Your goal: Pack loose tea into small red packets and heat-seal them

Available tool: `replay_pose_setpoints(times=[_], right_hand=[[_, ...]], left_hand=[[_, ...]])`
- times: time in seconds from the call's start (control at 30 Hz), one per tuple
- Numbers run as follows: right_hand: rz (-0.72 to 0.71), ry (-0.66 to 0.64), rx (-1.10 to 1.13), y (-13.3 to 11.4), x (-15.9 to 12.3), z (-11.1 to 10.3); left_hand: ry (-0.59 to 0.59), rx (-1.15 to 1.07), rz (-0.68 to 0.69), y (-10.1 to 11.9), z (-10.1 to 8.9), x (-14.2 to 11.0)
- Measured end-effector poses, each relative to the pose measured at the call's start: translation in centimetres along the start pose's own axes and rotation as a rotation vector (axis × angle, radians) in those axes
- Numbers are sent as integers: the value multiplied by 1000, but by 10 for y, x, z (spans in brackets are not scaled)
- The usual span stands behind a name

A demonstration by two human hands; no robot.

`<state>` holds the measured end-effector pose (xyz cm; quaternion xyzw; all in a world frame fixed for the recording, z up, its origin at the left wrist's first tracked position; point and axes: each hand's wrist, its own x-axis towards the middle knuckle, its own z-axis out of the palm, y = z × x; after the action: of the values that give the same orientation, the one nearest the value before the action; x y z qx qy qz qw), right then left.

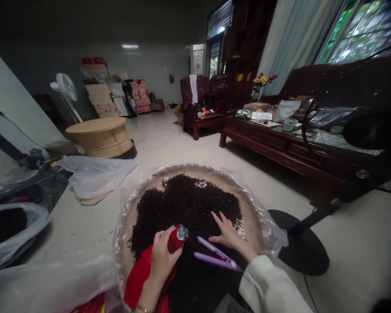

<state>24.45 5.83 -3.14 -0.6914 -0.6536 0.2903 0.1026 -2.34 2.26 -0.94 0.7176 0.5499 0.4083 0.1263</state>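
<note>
My left hand (163, 256) is closed around a red foil pouch (177, 240) whose silvery inner lining shows at its top. Under that wrist lies more red material (140, 276). Fingers spread, my right hand (227, 231) hovers over or rests on a heap of dark dried leaves, like loose tea (182, 200); whether it touches them I cannot tell. Just left of it lies a purple hand-held heat sealer (215, 259), its two jaws apart. The leaves fill much of a round, plastic-lined tray (247, 208). What the pouch contains is hidden.
A black fan stand base (301, 243) is on the floor at right, near a long dark wooden table (273, 148). On the left are an open plastic bag of dark leaves (6, 226), plastic sheeting (97, 171) and a round wicker drum (101, 139).
</note>
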Motion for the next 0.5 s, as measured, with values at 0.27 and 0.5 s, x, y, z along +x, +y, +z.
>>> replay_pose_setpoints(times=[0.27,0.5], right_hand=[[-126,-63,-159,4,-6,-13],[-286,-35,-123,-7,-12,-14]], left_hand=[[-27,1,-19,-1,-3,-1],[-13,-14,-11,-3,-4,-3]])
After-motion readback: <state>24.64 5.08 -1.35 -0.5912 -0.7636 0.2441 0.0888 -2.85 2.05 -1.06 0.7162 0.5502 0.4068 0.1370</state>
